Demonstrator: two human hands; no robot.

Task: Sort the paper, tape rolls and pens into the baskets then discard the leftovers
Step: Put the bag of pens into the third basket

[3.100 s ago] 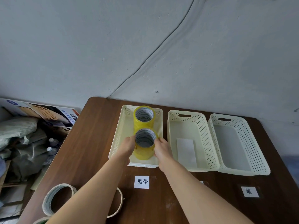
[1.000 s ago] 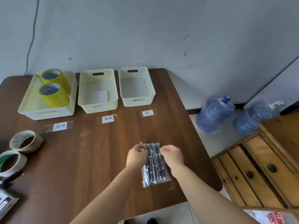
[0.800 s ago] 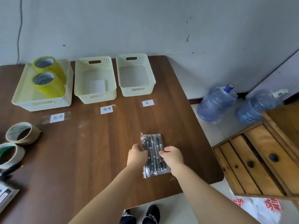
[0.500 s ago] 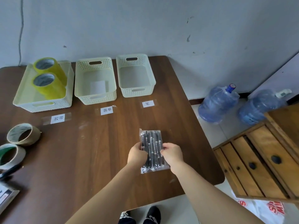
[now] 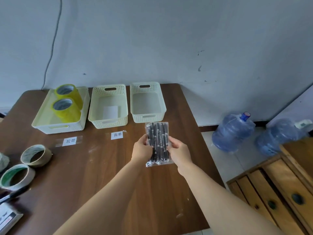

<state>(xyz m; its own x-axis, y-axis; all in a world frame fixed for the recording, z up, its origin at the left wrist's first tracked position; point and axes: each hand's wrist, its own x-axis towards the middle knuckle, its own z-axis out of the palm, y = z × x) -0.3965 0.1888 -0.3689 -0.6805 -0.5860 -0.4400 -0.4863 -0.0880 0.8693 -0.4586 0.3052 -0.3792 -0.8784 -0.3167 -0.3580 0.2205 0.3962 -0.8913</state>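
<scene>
From the head view: gripping a clear bag of black pens (image 5: pixel 157 143) by its long edges, left hand (image 5: pixel 141 149) and right hand (image 5: pixel 179 150) each curled round one side, above the worktop (image 5: pixel 101 175), just short of the rightmost basket (image 5: pixel 138 118). Probably light, floppy and slick, with the pens inside free to slide. Best pinched mid-length on both edges and kept level.

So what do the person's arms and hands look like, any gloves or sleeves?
No gloves and no sleeves in view: both forearms are bare down to the left hand and the right hand. No watch or bracelet shows on either wrist.
</scene>
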